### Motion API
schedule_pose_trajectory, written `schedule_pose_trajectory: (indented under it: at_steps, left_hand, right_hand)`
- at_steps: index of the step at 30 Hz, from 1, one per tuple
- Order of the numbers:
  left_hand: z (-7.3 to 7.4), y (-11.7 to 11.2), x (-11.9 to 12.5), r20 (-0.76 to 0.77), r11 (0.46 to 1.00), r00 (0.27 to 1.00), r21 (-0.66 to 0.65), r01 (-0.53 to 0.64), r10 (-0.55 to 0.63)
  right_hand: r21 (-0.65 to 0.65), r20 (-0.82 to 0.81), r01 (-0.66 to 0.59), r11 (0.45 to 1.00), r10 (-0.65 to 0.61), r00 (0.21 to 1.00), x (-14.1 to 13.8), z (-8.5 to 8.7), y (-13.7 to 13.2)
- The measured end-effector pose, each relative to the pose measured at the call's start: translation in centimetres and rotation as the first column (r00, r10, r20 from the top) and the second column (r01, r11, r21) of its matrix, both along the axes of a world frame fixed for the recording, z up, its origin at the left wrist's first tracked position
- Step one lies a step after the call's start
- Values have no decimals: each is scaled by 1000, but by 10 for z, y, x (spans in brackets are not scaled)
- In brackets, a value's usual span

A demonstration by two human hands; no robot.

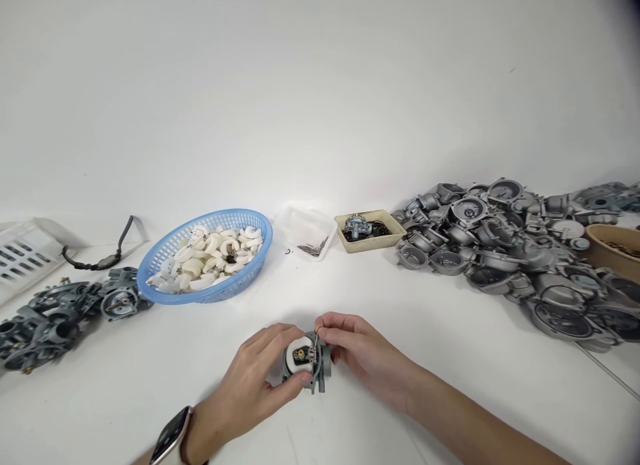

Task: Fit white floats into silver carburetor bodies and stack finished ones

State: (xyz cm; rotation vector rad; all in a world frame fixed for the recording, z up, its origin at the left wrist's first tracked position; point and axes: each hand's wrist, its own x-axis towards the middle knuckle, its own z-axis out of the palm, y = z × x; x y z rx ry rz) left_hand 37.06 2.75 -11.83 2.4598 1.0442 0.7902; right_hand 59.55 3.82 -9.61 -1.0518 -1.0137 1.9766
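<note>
A grey metal carburetor (325,363) rests on the white table with its open side up. Set in it is a white plastic float (294,366) around brass jets (301,353). My left hand (250,378) grips the carburetor from the left, thumb at the near edge and fingers at the far edge. At its upper right, my right hand (370,358) pinches a thin metal pin (316,339) between thumb and index finger, close to the float's hinge. The fingertips partly cover the pin, so I cannot tell how deep it sits.
A blue basket (210,296) of white floats stands behind left, beside carburetor bodies (45,321). Farther back are a white tray (287,228) with small pins and a beige tray (375,244) with black rings. Metal float bowls (500,245) are heaped right. A watch (107,259) lies left.
</note>
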Motion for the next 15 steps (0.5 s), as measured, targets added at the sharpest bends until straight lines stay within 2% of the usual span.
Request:
schedule_pose_trajectory:
  at_steps: [3,7,15]
  left_hand:
    - [2,0,1,6,1000,1000,10,3,-4]
    - [2,1,2,22,999,1000,38,-2,1]
    - [2,2,0,27,1000,1000,5,3,-3]
  right_hand:
    - [131,161,-30,991,8,987,-1,-1,2]
    - [294,321,-80,953,-20,947,2,-3,5]
    - [408,422,-152,900,-39,906,10,-3,3]
